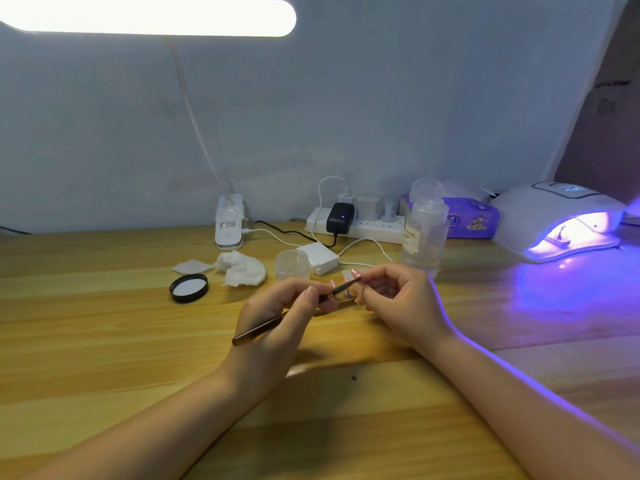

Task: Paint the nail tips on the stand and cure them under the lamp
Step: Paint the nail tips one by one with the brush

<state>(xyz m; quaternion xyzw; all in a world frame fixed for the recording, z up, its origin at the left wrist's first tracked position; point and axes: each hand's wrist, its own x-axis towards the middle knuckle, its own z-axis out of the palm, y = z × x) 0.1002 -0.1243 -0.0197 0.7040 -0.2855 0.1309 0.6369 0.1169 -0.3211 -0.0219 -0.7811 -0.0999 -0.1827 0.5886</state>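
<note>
Your left hand (277,320) pinches a dark brush (263,328) between thumb and fingers, handle trailing down toward your wrist and the tip reaching up to the right, while your right hand (394,299) has its fingers curled around a small clear stand (344,296) carrying a nail tip; the brush tip meets your right fingertips (356,274) just above it, and how the nail tip sits on the stand is too small to tell. Both hands hover over the wooden tabletop (104,341), near its middle. Overhead on the left glows a long white desk lamp (149,15), its thin neck running down to a white clamp base (228,225) at the back edge. At the far right the white curing lamp (554,220) is lit violet inside, with a second small stand (559,240) under its arch and purple light spilling across the wood. Beside it lies a purple tissue pack (474,220), and in front of that stands a clear pump bottle (424,230) with a label. A white power strip (367,226) along the wall holds a black adapter (341,218) and white plugs. Nearer to you sit a small white box (318,259), a clear jar (292,265), crumpled white wipes (242,268), and a black lid (188,288) lying open side up.
</note>
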